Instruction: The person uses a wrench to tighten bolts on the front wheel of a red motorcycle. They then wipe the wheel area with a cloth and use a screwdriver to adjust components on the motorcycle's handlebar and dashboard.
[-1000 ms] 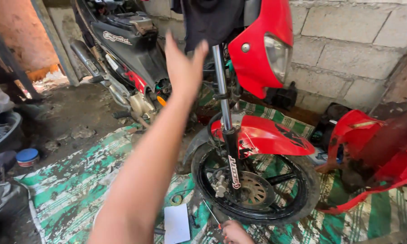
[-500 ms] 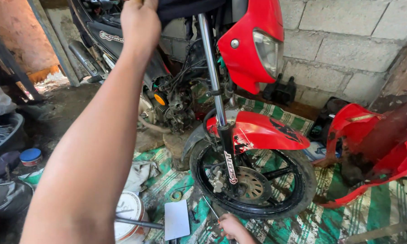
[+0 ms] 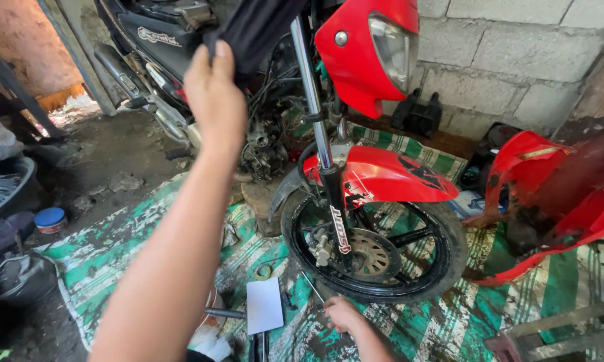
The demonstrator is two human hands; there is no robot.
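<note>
Black soft cloth (image 3: 258,30) hanging over the motorcycle's handlebar area is pinched by the left hand (image 3: 215,100) fingers, looks light and limp, best held at its edge, while the right hand (image 3: 342,314) fingers, curled, touch a thin metal rod (image 3: 312,287) on the green striped mat (image 3: 114,248).

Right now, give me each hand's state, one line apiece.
Left hand: closed on the black motorcycle part up high.
Right hand: low beside the front wheel, fingers curled; grip cannot be told.
</note>
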